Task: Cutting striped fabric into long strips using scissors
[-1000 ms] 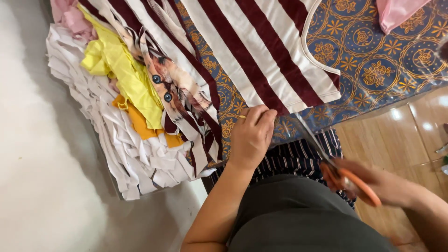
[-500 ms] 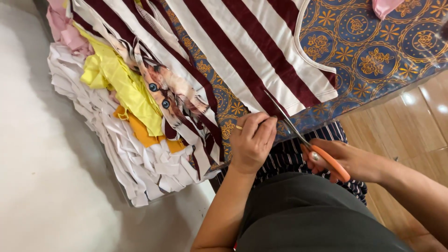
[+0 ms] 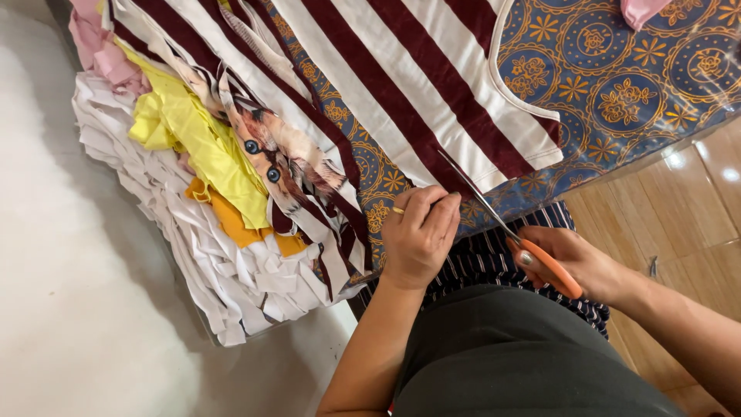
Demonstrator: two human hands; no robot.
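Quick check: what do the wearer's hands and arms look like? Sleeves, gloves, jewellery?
Both forearms are bare, no sleeves in view, no gloves. The left hand wears a thin gold-coloured ring on one finger. The right hand shows no ring or watch that I can make out.

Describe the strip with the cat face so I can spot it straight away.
Start at the heap of cut strips left of the blue patterned cloth. On top, between the yellow strips and the maroon-and-white striped fabric, lies the cat strip. It alone bears a picture: orange fur and blue eyes.
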